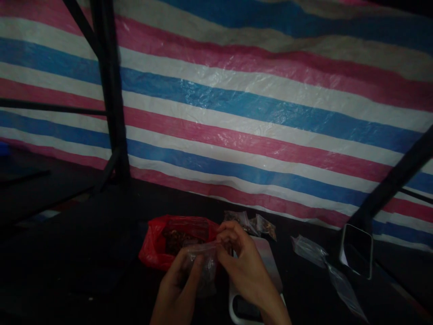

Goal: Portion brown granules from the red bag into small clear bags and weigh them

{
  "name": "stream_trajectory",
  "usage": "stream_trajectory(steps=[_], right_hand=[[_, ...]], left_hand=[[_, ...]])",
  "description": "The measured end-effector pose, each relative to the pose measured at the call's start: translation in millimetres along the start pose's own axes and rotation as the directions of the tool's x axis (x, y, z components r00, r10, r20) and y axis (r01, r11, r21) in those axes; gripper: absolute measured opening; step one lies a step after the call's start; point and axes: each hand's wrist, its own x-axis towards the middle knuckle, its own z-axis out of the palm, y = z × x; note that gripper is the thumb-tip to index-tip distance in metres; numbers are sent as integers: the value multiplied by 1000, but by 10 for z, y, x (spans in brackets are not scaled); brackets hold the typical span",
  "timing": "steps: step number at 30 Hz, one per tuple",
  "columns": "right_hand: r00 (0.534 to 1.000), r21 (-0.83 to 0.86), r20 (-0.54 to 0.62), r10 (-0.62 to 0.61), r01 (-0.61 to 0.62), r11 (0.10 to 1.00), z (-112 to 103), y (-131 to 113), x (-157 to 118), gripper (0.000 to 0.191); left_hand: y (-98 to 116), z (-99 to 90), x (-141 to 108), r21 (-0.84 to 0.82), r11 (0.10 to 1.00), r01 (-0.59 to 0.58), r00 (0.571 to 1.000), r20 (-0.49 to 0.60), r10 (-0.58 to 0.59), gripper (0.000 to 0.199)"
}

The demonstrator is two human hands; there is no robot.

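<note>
My left hand [178,280] and right hand [242,262] both pinch a clear plastic bag [207,276], apparently near its mouth, beside an open red bag [151,247] on the table [301,293].

The right grip [240,262] hides part of the scale [269,261], whose display [246,308] is too dark to read. Left of the scale, the left grip [181,275] covers some of the clear bag [209,271], and the red bag's [150,250] contents are too dim to name. Behind the scale, the packets' [266,228] filling is too small to identify. Far left of it, a blue thing [3,149] is cut off.
</note>
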Motion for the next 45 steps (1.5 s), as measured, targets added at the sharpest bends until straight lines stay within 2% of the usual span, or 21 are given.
stream_trajectory(steps=[5, 8, 11, 14, 17, 19, 22, 24, 28, 34, 37, 39, 41, 43, 45], right_hand=[[997, -23, 71, 35, -33, 999, 105, 11, 19, 30], [999, -26, 41, 9, -8, 1000, 165, 2, 34, 25], [999, -28, 1, -33, 33, 999, 206, -12, 40, 30], [999, -17, 37, -23, 23, 1000, 239, -15, 39, 38], [999, -17, 50, -16, 17, 1000, 275, -4, 46, 34], [999, -23, 42, -19, 20, 1000, 293, 3, 56, 30], [998, -23, 66, 13, -11, 1000, 307, 3, 69, 34], [997, -33, 80, 23, -21, 999, 310, 0, 75, 38], [998, -87, 58, 3, 2, 996, 309, -14, 73, 30], [993, -122, 114, 21, -7, 993, 352, -140, 88, 42], [997, -129, 66, -28, 36, 991, 315, -209, 147, 33], [993, -143, -80, -81, 69, 987, 159, -220, 195, 24], [935, -188, -328, -132, 73, 979, -122, -192, 231, 24], [797, -312, -567, -208, 26, 950, -474, -128, 244, 34], [636, -456, -727, -259, -165, 874, -798, -41, 239, 39]], left_hand=[[-18, -54, 27, 5, 1000, -9, 999, -48, 10, 68], [-5, -68, 26, 8, 1000, -23, 999, -43, 23, 68], [38, -88, 22, 37, 996, -77, 994, -78, 80, 64], [74, -115, 22, 76, 989, -124, 985, -111, 132, 61], [92, -135, 28, 87, 986, -145, 980, -124, 155, 58], [96, -143, 37, 78, 987, -144, 976, -152, 154, 59], [99, -157, 44, 54, 991, -125, 976, -175, 133, 61], [107, -167, 39, 46, 992, -117, 976, -179, 123, 59], [138, -184, 21, 31, 991, -132, 980, -144, 135, 51], [104, -273, 42, 16, 993, -118, 990, -73, 119, 51], [51, -327, 46, 53, 993, -109, 992, -58, 112, 63], [0, -343, 41, 57, 990, -132, 985, -104, 137, 67], [-64, -346, 36, 77, 982, -172, 968, -173, 183, 64], [-134, -346, 34, 114, 970, -213, 951, -202, 232, 61], [-195, -351, 30, 146, 959, -243, 943, -195, 269, 59]])
